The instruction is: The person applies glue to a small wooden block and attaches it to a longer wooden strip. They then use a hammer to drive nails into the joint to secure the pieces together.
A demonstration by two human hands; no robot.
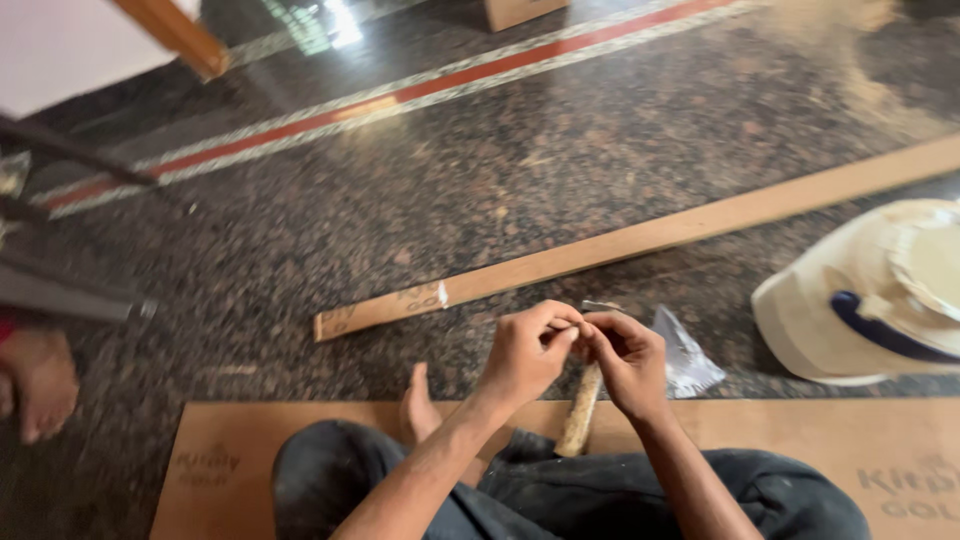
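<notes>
Both hands pinch something too small to make out: left hand [525, 355], right hand [628, 362]. A wooden handle [580, 412] drops toward 6 o'clock, its head hidden behind the fingers. A white container [870, 295] at 3 o'clock is cut off.

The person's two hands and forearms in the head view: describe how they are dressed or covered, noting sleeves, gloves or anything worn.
Both the left hand and the right hand are bare, without gloves. No rings, watch or bands show. Both forearms are uncovered up to the frame edge, so no sleeves are visible. Dark trousers cover the legs below them.

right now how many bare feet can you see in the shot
2. One foot pokes out beside the person's knee, resting on the plywood sheet. Another person's foot is on the stone floor at the left edge. Others may be hidden under the legs.
</notes>
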